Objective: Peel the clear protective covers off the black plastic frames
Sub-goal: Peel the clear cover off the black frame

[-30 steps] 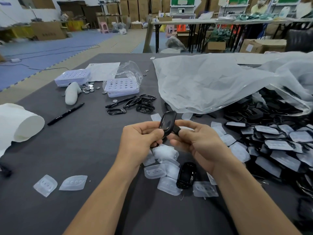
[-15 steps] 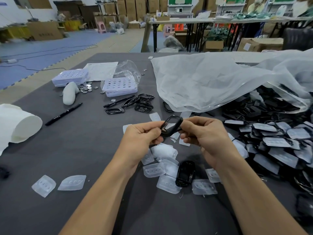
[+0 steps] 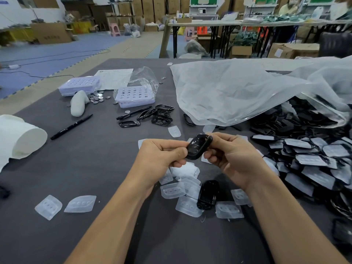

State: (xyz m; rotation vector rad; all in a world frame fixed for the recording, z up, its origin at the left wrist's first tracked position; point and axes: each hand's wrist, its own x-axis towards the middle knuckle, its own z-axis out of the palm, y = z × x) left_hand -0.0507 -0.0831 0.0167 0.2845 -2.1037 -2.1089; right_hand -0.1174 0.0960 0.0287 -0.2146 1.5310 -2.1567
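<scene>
L hand pinched near-left end of black frame, R hand gripped far-right edge, held clear above table, prob to brace for peeling. Cover on it: couldn't tell. Nearer lay peeled covers; covered stock piled right.

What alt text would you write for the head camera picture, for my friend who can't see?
The left hand and right hand pinch one black plastic frame above a grey table. Loose clear covers and a second frame lie below them; on the right, a heap of covered frames spills from a big plastic bag.
</scene>
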